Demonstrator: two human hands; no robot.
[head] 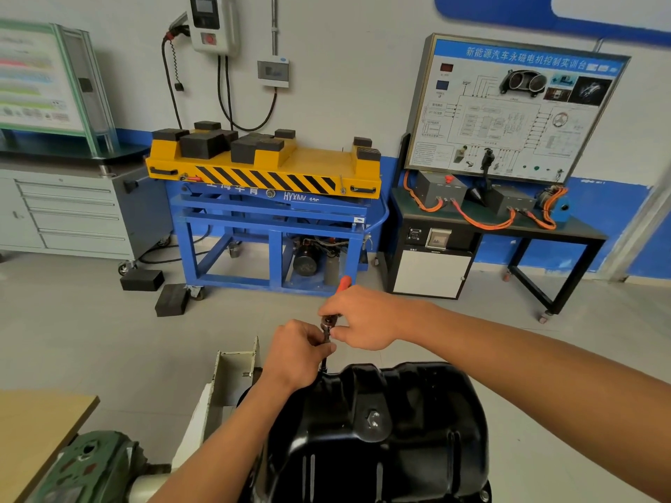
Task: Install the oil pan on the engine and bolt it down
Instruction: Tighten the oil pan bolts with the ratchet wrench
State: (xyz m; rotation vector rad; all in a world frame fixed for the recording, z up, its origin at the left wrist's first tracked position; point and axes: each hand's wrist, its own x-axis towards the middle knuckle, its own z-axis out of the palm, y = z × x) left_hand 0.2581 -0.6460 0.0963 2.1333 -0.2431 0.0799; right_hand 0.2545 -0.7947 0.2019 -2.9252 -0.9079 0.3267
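Note:
The black oil pan [392, 422] sits upside down on the engine at the bottom centre, its drain plug [374, 419] facing up. A ratchet wrench [328, 325] with an orange handle stands over the pan's far left flange, its extension reaching down to the rim. My right hand [366, 317] grips the ratchet at its head, the orange handle tip poking out behind the fingers. My left hand [299, 348] pinches the extension shaft just below the ratchet head. The bolt under the socket is hidden.
A white engine-stand bracket [232, 372] stands left of the pan, a green gearbox [90, 466] and a wooden bench corner [40, 426] at lower left. Across the grey floor are a blue and yellow lift table [268, 197], a grey drawer cabinet [72, 212], and a training board on a black bench [508, 219].

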